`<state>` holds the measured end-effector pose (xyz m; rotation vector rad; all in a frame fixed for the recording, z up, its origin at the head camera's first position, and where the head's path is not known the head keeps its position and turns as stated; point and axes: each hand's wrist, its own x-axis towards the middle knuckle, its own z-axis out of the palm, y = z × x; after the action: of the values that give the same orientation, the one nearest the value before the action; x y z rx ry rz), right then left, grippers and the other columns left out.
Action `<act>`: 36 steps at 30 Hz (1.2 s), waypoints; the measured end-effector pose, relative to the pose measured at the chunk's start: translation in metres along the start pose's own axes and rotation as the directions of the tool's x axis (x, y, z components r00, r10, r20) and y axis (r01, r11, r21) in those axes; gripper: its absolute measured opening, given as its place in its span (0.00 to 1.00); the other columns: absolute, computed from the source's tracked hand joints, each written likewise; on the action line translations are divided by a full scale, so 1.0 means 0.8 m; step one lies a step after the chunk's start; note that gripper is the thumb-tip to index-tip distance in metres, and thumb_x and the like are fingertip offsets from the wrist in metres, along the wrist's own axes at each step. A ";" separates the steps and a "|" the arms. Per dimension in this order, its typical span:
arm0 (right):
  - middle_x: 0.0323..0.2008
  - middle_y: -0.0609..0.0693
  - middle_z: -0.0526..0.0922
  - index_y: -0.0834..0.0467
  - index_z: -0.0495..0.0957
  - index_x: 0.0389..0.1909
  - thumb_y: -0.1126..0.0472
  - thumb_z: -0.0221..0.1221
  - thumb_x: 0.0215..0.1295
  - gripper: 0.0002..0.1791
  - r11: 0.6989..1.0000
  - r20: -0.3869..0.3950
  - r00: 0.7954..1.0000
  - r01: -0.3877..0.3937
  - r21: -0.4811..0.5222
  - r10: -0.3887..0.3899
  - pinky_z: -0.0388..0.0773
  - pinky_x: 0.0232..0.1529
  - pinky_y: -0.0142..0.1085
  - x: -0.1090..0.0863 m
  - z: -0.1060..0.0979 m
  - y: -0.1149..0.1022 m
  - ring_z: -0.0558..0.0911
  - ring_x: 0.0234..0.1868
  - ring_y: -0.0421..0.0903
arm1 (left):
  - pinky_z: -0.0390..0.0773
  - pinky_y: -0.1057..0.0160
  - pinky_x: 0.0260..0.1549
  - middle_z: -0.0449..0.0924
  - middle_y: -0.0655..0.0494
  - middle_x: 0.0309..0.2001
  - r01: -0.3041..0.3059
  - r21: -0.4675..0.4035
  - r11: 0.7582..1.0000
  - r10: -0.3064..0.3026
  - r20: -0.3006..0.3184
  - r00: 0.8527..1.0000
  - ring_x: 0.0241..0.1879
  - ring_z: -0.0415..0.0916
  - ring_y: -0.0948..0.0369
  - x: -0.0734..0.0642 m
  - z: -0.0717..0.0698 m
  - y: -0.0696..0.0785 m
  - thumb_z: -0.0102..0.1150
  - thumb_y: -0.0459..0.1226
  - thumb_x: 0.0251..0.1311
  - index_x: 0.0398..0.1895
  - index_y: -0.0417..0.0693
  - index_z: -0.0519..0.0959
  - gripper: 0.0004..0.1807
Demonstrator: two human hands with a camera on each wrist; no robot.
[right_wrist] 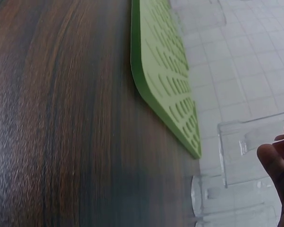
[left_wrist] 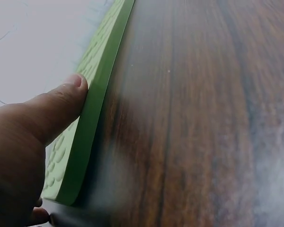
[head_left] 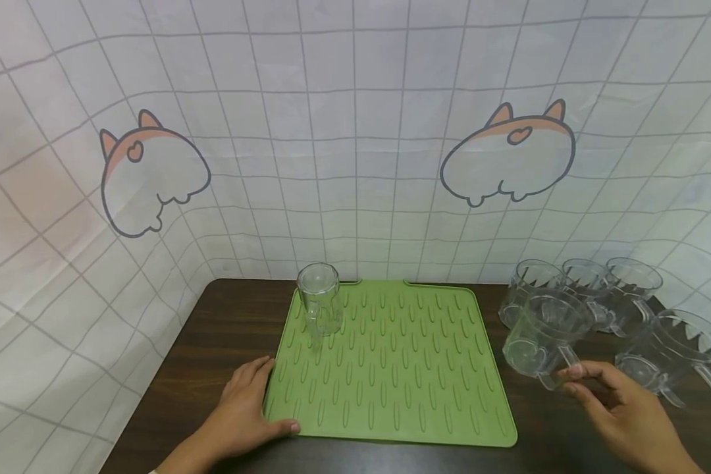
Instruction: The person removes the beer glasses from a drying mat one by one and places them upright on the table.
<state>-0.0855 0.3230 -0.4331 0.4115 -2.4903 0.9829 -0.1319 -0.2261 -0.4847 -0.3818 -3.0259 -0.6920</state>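
Observation:
My right hand (head_left: pixel 634 408) pinches the handle of a clear mug (head_left: pixel 530 349) between thumb and fingers, to the right of the green mat. Its rim faces up; in the right wrist view this mug (right_wrist: pixel 241 151) shows beside the fingertips. The left hand (head_left: pixel 243 408) rests at the mat's near left corner, fingers along the left edge and thumb on the front edge. Ridges cover the green mat (head_left: pixel 385 382), which lies flat on the dark table. Another clear mug (head_left: pixel 330 309) stands at the mat's back left, its handle toward me.
Several clear mugs stand on the table's right side: one mug (head_left: pixel 640 283) in the back row, another mug (head_left: pixel 669 349) nearer the right hand. Dark wood tabletop (head_left: pixel 213 342) surrounds the mat. A white gridded sheet (head_left: pixel 355 164) with cartoon animals hangs behind and at the sides.

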 end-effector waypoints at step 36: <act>0.45 0.26 0.78 0.76 0.72 0.45 0.94 0.55 0.54 0.19 0.999 -0.164 0.986 -0.005 0.041 0.011 0.76 0.40 0.17 -0.030 -0.028 0.074 0.79 0.42 0.20 | 0.59 0.29 0.63 0.58 0.39 0.75 0.022 -0.006 1.000 -0.021 0.090 0.996 0.73 0.54 0.37 -0.002 -0.002 -0.004 0.65 0.78 0.39 0.77 0.35 0.60 0.72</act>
<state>-0.0835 0.3832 -0.4636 0.3199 -2.3299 1.0290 -0.1316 -0.2302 -0.4845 -0.3915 -3.1173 -0.7056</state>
